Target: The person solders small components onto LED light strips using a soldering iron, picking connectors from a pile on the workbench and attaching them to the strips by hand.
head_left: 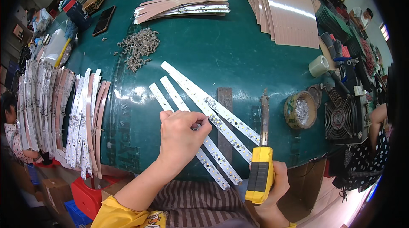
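My left hand (181,134) is closed in a pinch above several white LED circuit strips (230,119). Whatever its fingertips hold, if anything, is too small to make out. The strips lie fanned out slantwise on the green tabletop, dotted with small LEDs and components. In my right hand (279,183) is a yellow and black soldering gun (260,172), its long dark tip pointing away from me, beside the right ends of the strips. A flat dark metal bar (224,96) lies partly under the strips.
A heap of small metal parts (140,47) lies far left of the strips. Stacked strips (183,6) stand behind, with more bundles (85,121) at the left. Brown panels (289,15) lie far right. A round tub (294,119) and a fan (339,119) stand right.
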The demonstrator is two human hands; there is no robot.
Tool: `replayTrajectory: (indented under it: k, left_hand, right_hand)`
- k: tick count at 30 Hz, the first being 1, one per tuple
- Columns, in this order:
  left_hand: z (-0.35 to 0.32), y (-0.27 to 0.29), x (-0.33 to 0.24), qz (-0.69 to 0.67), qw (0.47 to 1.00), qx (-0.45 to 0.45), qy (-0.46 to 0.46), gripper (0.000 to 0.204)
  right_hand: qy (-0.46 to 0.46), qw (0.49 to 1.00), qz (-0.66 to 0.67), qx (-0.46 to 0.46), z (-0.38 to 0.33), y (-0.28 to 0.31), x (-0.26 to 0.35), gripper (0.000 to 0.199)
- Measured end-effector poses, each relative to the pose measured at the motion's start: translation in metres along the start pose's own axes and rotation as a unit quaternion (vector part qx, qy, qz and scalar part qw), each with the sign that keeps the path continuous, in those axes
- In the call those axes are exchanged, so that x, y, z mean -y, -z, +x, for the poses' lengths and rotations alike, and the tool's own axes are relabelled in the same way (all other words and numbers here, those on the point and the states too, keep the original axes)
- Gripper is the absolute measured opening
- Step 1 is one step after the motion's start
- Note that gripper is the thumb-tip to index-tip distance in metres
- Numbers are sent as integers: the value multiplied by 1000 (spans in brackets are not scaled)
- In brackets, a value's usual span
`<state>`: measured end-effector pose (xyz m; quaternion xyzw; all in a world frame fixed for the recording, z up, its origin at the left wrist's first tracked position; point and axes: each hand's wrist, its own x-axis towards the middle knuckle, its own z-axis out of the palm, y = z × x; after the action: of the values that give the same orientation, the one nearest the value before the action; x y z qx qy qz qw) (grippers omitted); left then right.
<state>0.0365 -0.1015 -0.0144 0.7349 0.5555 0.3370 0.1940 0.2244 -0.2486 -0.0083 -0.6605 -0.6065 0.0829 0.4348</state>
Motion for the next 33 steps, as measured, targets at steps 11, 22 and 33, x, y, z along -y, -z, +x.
replayTrajectory:
  k: [11, 22, 33]
  left_hand:
    - [-7, 2, 7, 8, 999, -7, -36, 13]
    - [-9, 2, 13, -14, 1000, -11, -5, 14]
    - [-9, 1, 15, -18, 1000, -21, -13, 12]
  right_hand:
    - [-195, 953, 221, 61, -34, 21, -3, 34]
    - [-220, 947, 201, 119, -28, 16, -3, 39]
    - [-197, 958, 179, 103, -31, 14, -7, 42]
